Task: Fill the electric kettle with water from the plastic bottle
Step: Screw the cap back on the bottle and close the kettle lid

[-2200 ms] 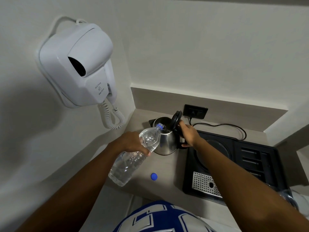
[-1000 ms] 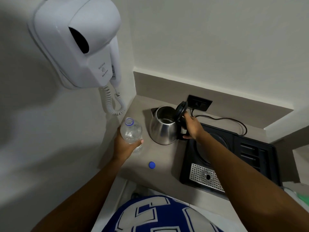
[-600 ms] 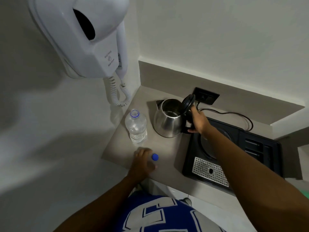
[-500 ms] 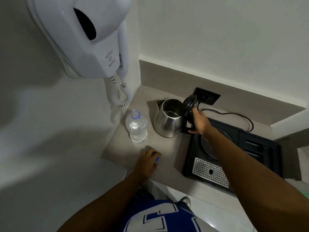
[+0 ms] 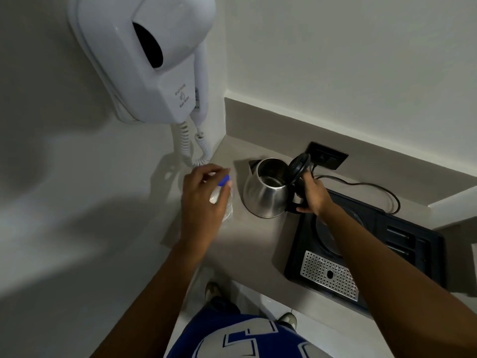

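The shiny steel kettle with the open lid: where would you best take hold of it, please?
Grip the black handle on the right of the shiny steel kettle, coming from the right, as the right hand does; the body is smooth and rounded, the raised lid hinges above.

A white wall-mounted hair dryer (image 5: pixel 144 58) carries small grey print with a little logo low on its housing, too blurred to read, and a small sticker on the handle beside it, also illegible. A blue shirt (image 5: pixel 247 339) at the bottom edge shows large white block characters, cut off by the frame and not identifiable. No other writing is visible
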{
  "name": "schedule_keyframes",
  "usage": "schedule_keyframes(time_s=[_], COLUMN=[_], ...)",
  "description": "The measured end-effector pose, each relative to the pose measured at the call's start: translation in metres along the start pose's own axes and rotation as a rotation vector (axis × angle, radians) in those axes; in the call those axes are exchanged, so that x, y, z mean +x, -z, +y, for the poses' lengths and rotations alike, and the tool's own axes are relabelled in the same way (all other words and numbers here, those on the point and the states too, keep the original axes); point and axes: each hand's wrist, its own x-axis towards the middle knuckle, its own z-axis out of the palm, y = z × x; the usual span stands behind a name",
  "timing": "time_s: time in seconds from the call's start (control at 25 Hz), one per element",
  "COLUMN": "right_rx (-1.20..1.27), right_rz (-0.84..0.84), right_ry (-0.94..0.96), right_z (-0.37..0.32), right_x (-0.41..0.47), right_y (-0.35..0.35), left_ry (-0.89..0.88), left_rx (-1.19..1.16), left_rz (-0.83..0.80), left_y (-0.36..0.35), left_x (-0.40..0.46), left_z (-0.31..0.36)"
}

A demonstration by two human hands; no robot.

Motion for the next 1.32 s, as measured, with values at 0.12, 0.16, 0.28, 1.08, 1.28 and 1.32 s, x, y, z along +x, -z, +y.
schedule_keyframes(time_s=[0.12, 0.16, 0.28, 1.08, 1.28, 1.32], right_rx=[-0.005, -0.007, -0.023, -0.329, -0.415, -0.436], right_rz=[-0.008, -0.008, -0.015, 0.064, 0.135, 0.149], right_ry=[0.005, 0.003, 0.007, -0.027, -0.094, -0.093], right_z=[0.000, 0.000, 0.000, -0.013, -0.024, -0.024], right_x=[-0.002, -0.003, -0.004, 0.007, 0.012, 0.014], right_y=[0.000, 0.000, 0.002, -0.009, -0.027, -0.028], left_ry=[0.132, 0.136, 0.077, -0.334, -0.240, -0.196], left_rx=[0.074, 0.070, 0.057, 0.187, 0.138, 0.168], left_rz=[-0.062, -0.086, -0.150, -0.135, -0.579, -0.634], left_y=[-0.005, -0.006, -0.001, -0.010, -0.071, -0.082], left_x=[0.009, 0.006, 0.008, 0.004, -0.016, -0.014], left_z=[-0.024, -0.027, -0.032, -0.007, 0.010, 0.007])
